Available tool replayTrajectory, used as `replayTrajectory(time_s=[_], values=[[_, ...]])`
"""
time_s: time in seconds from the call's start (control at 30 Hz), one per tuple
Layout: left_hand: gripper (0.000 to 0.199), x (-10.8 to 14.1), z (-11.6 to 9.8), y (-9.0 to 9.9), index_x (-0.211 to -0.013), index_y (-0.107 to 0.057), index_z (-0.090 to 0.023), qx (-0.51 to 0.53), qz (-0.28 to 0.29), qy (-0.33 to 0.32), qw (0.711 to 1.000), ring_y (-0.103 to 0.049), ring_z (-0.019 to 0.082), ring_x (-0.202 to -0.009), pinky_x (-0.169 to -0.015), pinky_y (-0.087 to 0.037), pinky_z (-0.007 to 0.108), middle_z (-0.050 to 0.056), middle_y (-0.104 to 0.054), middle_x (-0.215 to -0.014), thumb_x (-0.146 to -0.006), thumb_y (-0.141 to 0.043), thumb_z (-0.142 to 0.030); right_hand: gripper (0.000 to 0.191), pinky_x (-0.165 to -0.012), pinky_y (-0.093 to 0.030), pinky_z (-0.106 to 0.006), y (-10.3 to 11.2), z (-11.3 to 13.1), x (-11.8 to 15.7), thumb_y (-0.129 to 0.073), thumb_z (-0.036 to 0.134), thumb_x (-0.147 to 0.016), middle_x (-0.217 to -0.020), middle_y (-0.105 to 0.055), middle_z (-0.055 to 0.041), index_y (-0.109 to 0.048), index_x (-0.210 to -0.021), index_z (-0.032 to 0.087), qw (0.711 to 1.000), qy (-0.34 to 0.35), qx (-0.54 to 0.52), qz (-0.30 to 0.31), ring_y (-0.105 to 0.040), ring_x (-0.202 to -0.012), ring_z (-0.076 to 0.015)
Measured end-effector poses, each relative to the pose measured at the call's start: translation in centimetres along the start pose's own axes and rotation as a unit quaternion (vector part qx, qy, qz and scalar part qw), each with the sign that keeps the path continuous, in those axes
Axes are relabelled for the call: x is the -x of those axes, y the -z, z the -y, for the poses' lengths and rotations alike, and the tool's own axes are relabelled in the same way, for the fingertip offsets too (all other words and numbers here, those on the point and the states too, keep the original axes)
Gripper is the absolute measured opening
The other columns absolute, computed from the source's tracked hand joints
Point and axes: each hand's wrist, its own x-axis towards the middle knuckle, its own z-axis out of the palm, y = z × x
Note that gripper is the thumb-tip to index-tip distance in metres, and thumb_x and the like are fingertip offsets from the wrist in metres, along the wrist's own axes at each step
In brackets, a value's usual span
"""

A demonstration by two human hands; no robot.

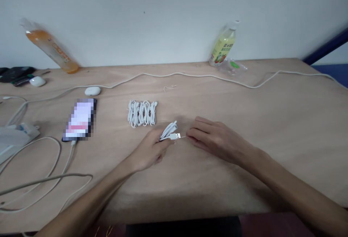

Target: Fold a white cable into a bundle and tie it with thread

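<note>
My left hand (150, 150) grips a folded white USB cable (170, 131) just above the wooden table (244, 128), its plug sticking out to the right. My right hand (214, 138) rests beside it, fingertips pinching something thin and pale, perhaps a twist tie, at the plug's end. Behind my left hand lies a row of several bundled white cables (142, 113), side by side.
A phone (81, 119) on a charging lead lies at left, with white earbud cases (92, 91) and loose white cords (40, 179). An orange drink bottle (51, 48) and a yellow-green bottle (223, 45) stand against the wall. A long cord (190, 74) crosses the table's back.
</note>
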Motion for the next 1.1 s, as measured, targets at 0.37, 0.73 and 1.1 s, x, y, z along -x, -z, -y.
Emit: replayTrajectory(time_s=[0.37,0.73,1.1], values=[[0.034,0.02,0.12,-0.11,-0.082,-0.050,-0.024,0.016,0.016,-0.026,0.999,-0.031,0.007,-0.043,-0.037,-0.028,0.019,-0.011,-0.040,-0.057,-0.093,-0.071,-0.049,0.035,-0.062,-0.049,-0.034,0.60,-0.18,0.43,-0.041,0.005,-0.111,-0.088,-0.069,-0.0097,-0.071,-0.097,0.015,0.993,0.100,0.066,0.001,-0.062,-0.084,-0.0235],[0.026,0.16,-0.11,-0.35,-0.088,-0.053,-0.024,-0.005,0.011,-0.006,1.000,-0.031,0.008,-0.041,-0.039,-0.028,0.021,-0.012,-0.038,-0.055,-0.095,-0.064,-0.047,0.035,-0.063,-0.049,-0.032,0.06,-0.71,0.70,-0.044,0.014,-0.113,-0.083,-0.069,-0.0068,-0.070,-0.091,0.019,0.998,0.028,0.056,-0.008,-0.064,-0.082,-0.0217],[0.023,0.18,0.22,-0.20,-0.091,-0.060,-0.021,-0.008,-0.003,-0.003,1.000,-0.030,0.009,-0.043,-0.040,-0.027,0.020,-0.012,-0.037,-0.053,-0.097,-0.062,-0.043,0.038,-0.061,-0.048,-0.031,-0.09,-0.78,0.55,-0.042,0.016,-0.115,-0.080,-0.069,-0.0066,-0.070,-0.090,0.018,0.999,0.022,0.042,-0.023,-0.063,-0.076,-0.0204]])
